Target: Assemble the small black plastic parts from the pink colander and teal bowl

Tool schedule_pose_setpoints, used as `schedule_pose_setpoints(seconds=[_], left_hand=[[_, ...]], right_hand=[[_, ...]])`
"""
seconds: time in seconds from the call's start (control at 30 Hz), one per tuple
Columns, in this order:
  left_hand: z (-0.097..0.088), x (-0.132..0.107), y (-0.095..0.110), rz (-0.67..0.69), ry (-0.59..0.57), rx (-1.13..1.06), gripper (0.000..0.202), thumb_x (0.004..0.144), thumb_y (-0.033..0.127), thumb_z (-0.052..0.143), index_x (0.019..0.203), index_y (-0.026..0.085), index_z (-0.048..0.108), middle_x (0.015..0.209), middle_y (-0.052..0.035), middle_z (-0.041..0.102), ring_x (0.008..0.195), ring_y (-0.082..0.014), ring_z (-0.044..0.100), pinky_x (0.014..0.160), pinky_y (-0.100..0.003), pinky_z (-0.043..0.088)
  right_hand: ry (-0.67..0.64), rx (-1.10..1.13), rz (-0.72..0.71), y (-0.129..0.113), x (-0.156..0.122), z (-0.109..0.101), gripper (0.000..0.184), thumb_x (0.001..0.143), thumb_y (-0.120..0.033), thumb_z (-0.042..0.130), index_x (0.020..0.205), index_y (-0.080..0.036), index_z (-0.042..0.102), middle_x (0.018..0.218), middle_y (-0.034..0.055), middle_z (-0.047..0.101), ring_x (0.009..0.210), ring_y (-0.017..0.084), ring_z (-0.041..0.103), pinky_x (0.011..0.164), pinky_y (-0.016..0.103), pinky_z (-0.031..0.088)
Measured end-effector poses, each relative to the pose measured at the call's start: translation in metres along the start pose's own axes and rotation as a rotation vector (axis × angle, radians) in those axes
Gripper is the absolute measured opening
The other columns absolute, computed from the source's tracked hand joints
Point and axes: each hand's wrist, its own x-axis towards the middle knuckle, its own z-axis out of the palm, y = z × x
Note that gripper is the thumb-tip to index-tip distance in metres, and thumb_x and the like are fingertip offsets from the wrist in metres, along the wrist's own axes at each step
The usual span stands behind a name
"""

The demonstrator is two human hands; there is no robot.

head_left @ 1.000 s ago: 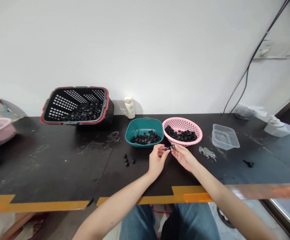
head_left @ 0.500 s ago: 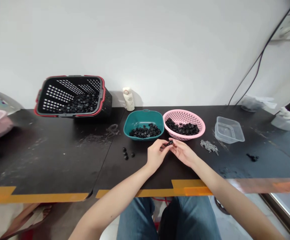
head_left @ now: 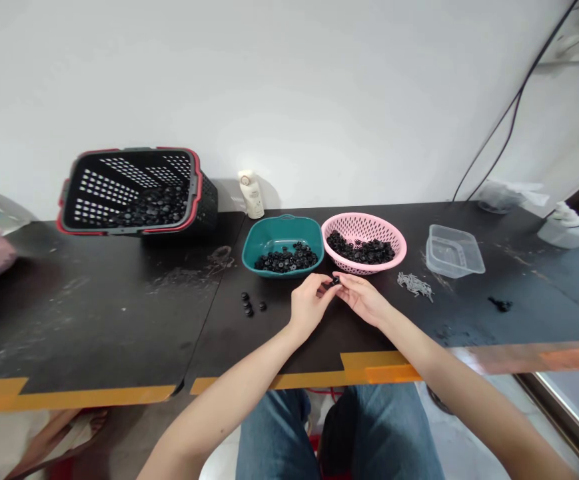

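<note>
My left hand and my right hand meet over the black table, fingertips pinched around a small black part. Its exact shape is mostly covered by my fingers. Just behind my hands stand a teal basin holding small black round pieces and a pink colander with black pieces. Several black discs lie on the table to the left of my hands. A small heap of grey pins is to their right.
A black basket with red trim holds more black pieces at the back left. A white bottle leans by the wall. On the right are a clear plastic box, a few black bits and a pump bottle. Yellow tape edges the table.
Both hands stay together on the small black part, which has turned slightly between the fingertips. The whole view has shifted a little; the containers have not moved on the table.
</note>
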Motion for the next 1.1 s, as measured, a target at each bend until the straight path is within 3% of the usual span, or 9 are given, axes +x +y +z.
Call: schedule_pose_setpoints(seconds=[0.57,0.77,0.97,1.1], left_hand=[[-0.0052,0.0020,-0.0018,0.059,-0.034,0.130,0.017,0.084,0.035,0.060,0.085,0.018,0.063,0.082,-0.0008,0.063,0.064,-0.0092,0.056,0.061,-0.020,0.045],[-0.0068,0.0029,-0.0020,0.130,-0.066,0.202,0.010,0.086,0.027,0.058,0.085,0.018,0.063,0.083,-0.0007,0.063,0.067,-0.0096,0.056,0.061,-0.021,0.044],[-0.0060,0.0063,-0.0039,0.087,-0.026,0.106,0.027,0.080,0.036,0.065,0.100,0.019,0.061,0.087,-0.0013,0.061,0.065,-0.0093,0.056,0.064,-0.022,0.050],[-0.0050,0.0067,-0.0063,0.075,-0.042,0.038,0.034,0.083,0.035,0.062,0.114,0.022,0.060,0.100,-0.0034,0.062,0.066,-0.0083,0.058,0.067,-0.023,0.054]], right_hand=[[0.052,-0.193,-0.114,0.0014,-0.0002,0.0025,0.020,0.067,-0.030,0.078,0.083,-0.018,0.075,0.083,0.0036,0.073,0.077,0.015,0.066,0.084,0.035,0.051],[0.021,-0.288,-0.105,-0.0001,-0.0017,0.0040,0.028,0.061,-0.024,0.081,0.087,-0.019,0.073,0.080,0.0020,0.072,0.075,0.015,0.065,0.079,0.032,0.051],[-0.053,-0.147,-0.049,-0.0018,-0.0006,0.0012,0.022,0.071,-0.030,0.074,0.091,-0.020,0.073,0.093,0.0054,0.073,0.087,0.017,0.066,0.087,0.034,0.050],[-0.082,-0.121,-0.072,-0.0044,-0.0022,0.0002,0.025,0.073,-0.031,0.073,0.096,-0.021,0.073,0.095,0.0050,0.073,0.089,0.018,0.066,0.092,0.036,0.047]])
